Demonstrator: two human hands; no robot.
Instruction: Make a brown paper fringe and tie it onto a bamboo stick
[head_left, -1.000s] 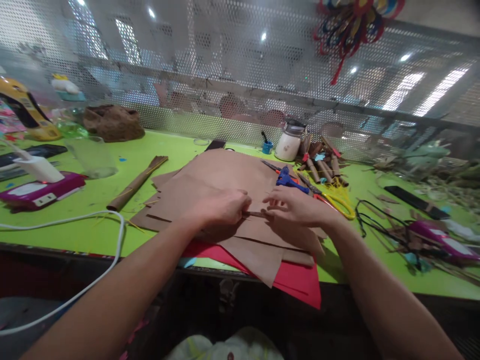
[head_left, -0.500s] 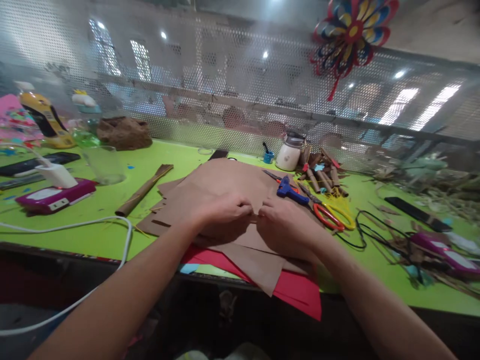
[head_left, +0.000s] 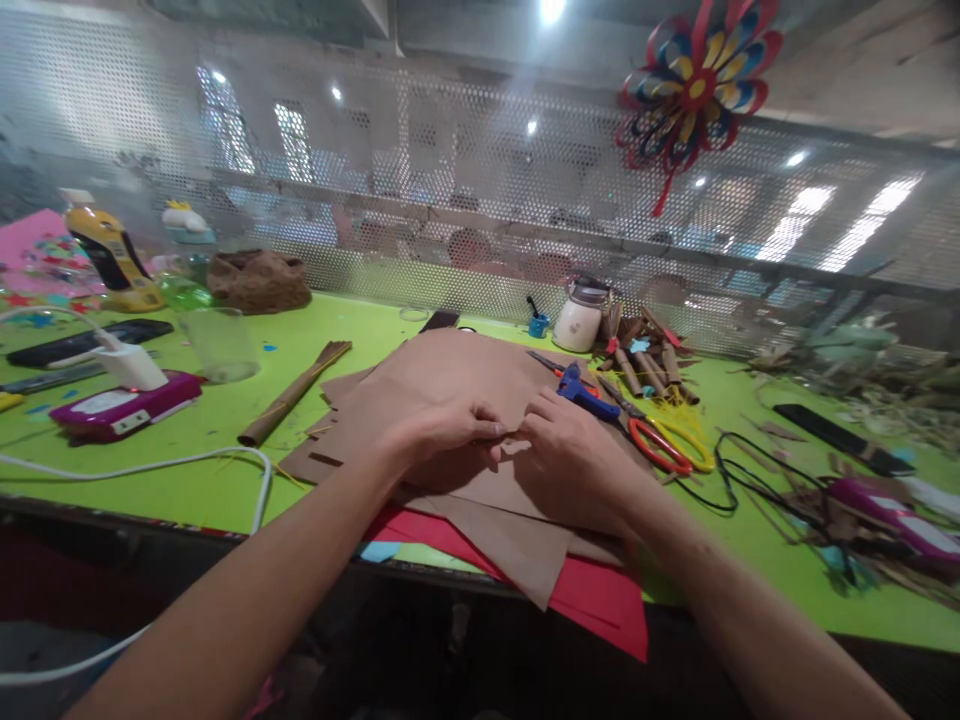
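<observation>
Over a stack of brown paper sheets [head_left: 450, 360], my left hand [head_left: 454, 432] and my right hand [head_left: 566, 440] nearly meet. The fingers of each are pinched on a small, thin strip of brown paper [head_left: 511, 436] that spans the gap between them. Most of the strip is covered by fingertips. Red paper [head_left: 600, 608] sticks out below the brown sheets, past the table's front edge. Just beyond my right hand lie a blue glue gun [head_left: 589, 393] and scissors with red and yellow handles [head_left: 660, 445].
A rolled brown paper tube [head_left: 289, 400] lies left of the stack, near a clear cup [head_left: 220, 345] and a purple power strip [head_left: 127, 405]. A white jug [head_left: 579, 318] and small brown rolls [head_left: 649, 365] stand behind. Black cable [head_left: 724, 490] curls at the right.
The left fingers have loosened from a tight curl and spread a little around the strip. My right hand stays close by, still pinching. The view has tilted slightly upward.
</observation>
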